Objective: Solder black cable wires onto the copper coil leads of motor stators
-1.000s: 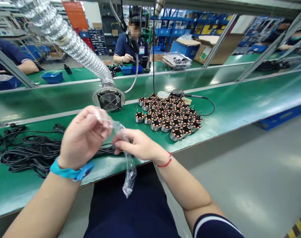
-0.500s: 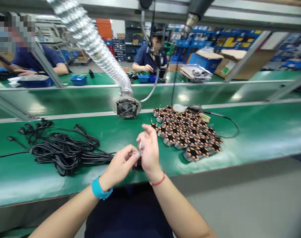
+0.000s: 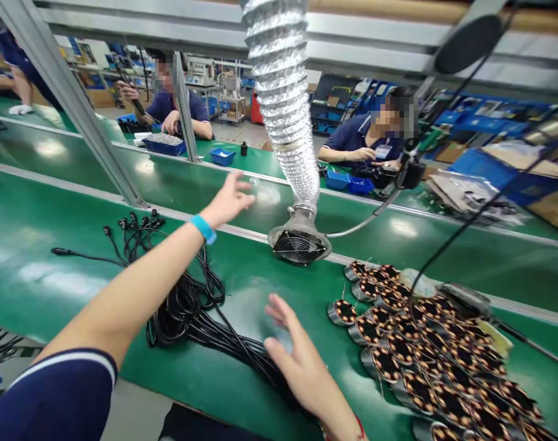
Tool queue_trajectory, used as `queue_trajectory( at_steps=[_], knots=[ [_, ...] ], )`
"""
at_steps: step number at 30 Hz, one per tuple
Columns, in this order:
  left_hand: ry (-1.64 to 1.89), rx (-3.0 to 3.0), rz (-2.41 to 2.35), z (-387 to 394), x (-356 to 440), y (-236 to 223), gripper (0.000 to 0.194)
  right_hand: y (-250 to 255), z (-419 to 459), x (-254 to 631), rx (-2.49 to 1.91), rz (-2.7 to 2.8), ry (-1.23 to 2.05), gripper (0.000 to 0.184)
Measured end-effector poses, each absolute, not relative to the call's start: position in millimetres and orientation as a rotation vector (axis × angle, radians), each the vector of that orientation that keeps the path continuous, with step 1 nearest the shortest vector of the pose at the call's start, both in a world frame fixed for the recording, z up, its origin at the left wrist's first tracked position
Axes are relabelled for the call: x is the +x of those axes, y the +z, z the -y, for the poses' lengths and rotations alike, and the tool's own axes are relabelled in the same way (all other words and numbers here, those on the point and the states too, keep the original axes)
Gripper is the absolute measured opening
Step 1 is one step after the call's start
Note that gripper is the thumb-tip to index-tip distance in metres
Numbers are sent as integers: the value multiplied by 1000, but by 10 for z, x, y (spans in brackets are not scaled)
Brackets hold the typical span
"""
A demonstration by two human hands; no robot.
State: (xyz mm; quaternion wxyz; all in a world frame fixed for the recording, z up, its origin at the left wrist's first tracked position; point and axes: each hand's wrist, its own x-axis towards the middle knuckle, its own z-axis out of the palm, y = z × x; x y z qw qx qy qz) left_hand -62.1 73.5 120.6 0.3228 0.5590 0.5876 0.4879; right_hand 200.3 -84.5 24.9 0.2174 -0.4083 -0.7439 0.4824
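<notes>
My left hand (image 3: 228, 199) reaches forward over the back edge of the bench, fingers spread and holding nothing that I can see. A pale, glossy patch shows just past its fingertips; whether it is a reflection or clear film I cannot tell. My right hand (image 3: 299, 364) hovers low at the bench front, thumb and fingers apart, beside the bundled ends of black power cables (image 3: 233, 340). The coiled part of those cables lies under my left forearm, and their plugs (image 3: 136, 223) fan out behind it. Copper-wound motor stators (image 3: 411, 349) stand in rows right of my right hand.
A fume extractor head (image 3: 299, 245) on a foil duct (image 3: 283, 92) hangs over the rear of the green bench (image 3: 67, 282). A black-handled tool (image 3: 467, 300) with a cord lies behind the stators. Co-workers sit at the opposite bench near blue trays (image 3: 222, 157).
My hands have parted from the cable ends where they were together. The left has swung forward and left, opening; the right has opened near the cables. The view has turned left.
</notes>
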Motion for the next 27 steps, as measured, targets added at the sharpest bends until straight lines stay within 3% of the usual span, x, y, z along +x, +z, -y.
queue_trajectory(
  at_steps=[1, 3, 6, 9, 12, 19, 23, 27],
  knots=[
    [1259, 1510, -1678, -853, -852, 1198, 72, 227, 892, 2018, -1175, 2190, 1369, 61],
    [1103, 1575, -1866, -898, -1255, 1092, 72, 137, 992, 2030, -1152, 2510, 1288, 67],
    [747, 1701, -1836, -571, -1659, 783, 34, -87, 1100, 1985, -1031, 2793, 836, 78],
    [494, 1791, -1749, -86, -1935, 466, 24, -295, 1111, 1894, -1128, 2797, 293, 65],
    [387, 1812, -1801, 313, -2200, 255, 28, -385, 1076, 1840, -1148, 2836, 19, 49],
    [182, 1835, -2022, 979, -2496, 137, 30, -357, 1080, 1831, -1072, 2891, 1, 34],
    [9, 2159, -2030, 886, -2412, 249, 38, -305, 1086, 1766, -1168, 2880, 91, 37],
    [-200, 2368, -1587, 492, -2171, 330, 60, -167, 1085, 1704, -1225, 2800, 361, 52]
  ],
)
